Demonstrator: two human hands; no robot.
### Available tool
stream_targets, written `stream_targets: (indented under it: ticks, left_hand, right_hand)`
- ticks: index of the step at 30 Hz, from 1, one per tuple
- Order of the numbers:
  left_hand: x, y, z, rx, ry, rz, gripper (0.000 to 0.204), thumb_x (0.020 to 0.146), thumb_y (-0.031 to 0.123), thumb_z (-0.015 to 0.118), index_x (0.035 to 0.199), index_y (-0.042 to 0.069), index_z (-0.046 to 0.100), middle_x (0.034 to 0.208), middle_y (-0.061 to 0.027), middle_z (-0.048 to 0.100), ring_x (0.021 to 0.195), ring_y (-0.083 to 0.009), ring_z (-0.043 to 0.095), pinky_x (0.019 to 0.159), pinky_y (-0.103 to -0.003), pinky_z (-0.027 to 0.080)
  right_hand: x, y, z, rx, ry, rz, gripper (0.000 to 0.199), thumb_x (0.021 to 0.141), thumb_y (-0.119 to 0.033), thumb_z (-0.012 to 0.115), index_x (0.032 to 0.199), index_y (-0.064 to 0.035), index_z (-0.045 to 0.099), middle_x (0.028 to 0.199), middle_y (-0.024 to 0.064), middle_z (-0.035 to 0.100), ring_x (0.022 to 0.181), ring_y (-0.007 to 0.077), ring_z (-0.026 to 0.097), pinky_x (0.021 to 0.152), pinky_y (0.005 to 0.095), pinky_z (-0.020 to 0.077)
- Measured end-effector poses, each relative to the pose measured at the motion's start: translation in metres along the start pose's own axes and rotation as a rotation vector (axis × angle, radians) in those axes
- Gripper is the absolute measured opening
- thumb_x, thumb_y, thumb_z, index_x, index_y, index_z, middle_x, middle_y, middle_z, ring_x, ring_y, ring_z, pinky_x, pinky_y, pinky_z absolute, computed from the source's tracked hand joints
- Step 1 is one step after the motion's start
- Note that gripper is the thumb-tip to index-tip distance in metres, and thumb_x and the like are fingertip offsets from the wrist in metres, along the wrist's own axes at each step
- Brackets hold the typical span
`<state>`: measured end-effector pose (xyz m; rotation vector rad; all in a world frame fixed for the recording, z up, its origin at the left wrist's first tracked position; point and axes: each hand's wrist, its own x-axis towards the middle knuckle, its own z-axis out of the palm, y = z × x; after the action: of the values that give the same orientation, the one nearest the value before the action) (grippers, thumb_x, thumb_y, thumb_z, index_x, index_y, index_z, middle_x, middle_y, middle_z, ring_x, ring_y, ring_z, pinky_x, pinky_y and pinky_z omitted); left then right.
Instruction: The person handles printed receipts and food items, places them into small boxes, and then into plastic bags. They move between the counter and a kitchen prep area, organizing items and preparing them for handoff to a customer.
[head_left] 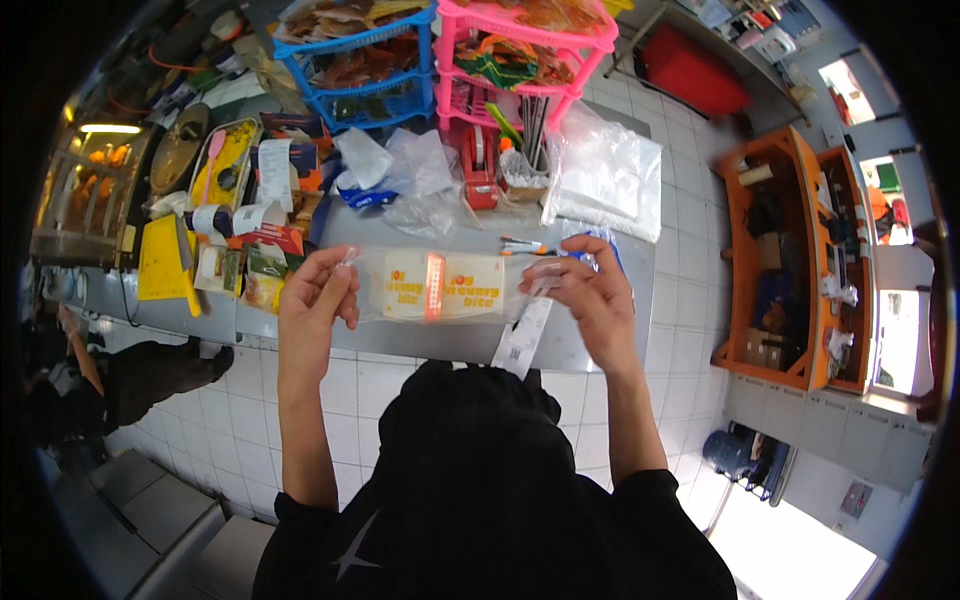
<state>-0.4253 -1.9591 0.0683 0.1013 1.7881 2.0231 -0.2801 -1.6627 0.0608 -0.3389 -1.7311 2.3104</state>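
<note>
Stretched level between my hands, above the near part of the metal table [440,342], is a clear plastic bag [512,268]. Two pale yellow printed boxes [395,285] lie side by side in it, with an orange-red strip [433,286] between them. My left hand [318,295] is closed in a pinch on the bag's left end. The right end is gripped by the fingers of my right hand [597,300]. A white printed slip [522,338] slants down beside my right hand; I cannot tell whether it is fixed to the bag.
Blue [375,75] and pink [525,60] tiered racks with packets stand at the back. A red tape dispenser [480,168] and clear plastic bags [605,180] sit before them. At left are a yellow board [163,260] and a knife [187,265]. Another person [130,385] stands at far left.
</note>
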Motion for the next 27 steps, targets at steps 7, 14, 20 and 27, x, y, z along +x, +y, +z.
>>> stream_targets:
  ticks: [7, 14, 20, 27]
  left_hand:
    - [-0.006, 0.005, -0.012, -0.016, -0.044, -0.039, 0.033, 0.1, 0.009, 0.057, 0.132, 0.001, 0.056, 0.094, -0.0049, 0.062, 0.068, -0.0072, 0.054, 0.059, -0.026, 0.052]
    - [-0.004, 0.006, -0.005, -0.052, -0.165, 0.022, 0.033, 0.099, 0.009, 0.056, 0.131, 0.003, 0.053, 0.102, -0.0074, 0.062, 0.072, -0.0113, 0.057, 0.062, -0.029, 0.054]
    - [-0.004, 0.001, -0.005, -0.107, -0.173, 0.01, 0.028, 0.098, 0.008, 0.056, 0.126, 0.004, 0.054, 0.104, -0.0073, 0.062, 0.073, -0.0111, 0.057, 0.062, -0.029, 0.053]
    - [-0.01, -0.006, -0.01, -0.164, -0.175, 0.002, 0.026, 0.099, 0.009, 0.056, 0.124, 0.004, 0.055, 0.102, -0.0072, 0.061, 0.073, -0.0114, 0.057, 0.06, -0.028, 0.051]
  right_hand:
    - [-0.052, 0.159, -0.069, -1.282, 0.455, 0.567, 0.058, 0.086, -0.05, 0.071, 0.1, 0.0056, 0.062, 0.099, 0.0292, 0.068, 0.096, 0.0469, 0.065, 0.084, 0.052, 0.0519]
    - [-0.064, 0.243, -0.057, -1.202, 0.61, 0.457, 0.059, 0.079, -0.027, 0.083, 0.114, 0.0083, 0.05, 0.113, 0.0289, 0.055, 0.11, 0.0445, 0.054, 0.094, 0.0483, 0.0469]
    - [-0.06, 0.226, -0.063, -1.098, 0.744, 0.487, 0.055, 0.076, -0.02, 0.082, 0.116, 0.005, 0.053, 0.111, 0.0271, 0.062, 0.107, 0.0437, 0.06, 0.091, 0.0474, 0.0492]
    - [-0.058, 0.221, -0.09, -0.95, 0.579, 0.68, 0.054, 0.073, -0.032, 0.084, 0.108, 0.0054, 0.065, 0.107, 0.0252, 0.068, 0.104, 0.0406, 0.066, 0.089, 0.0444, 0.0516]
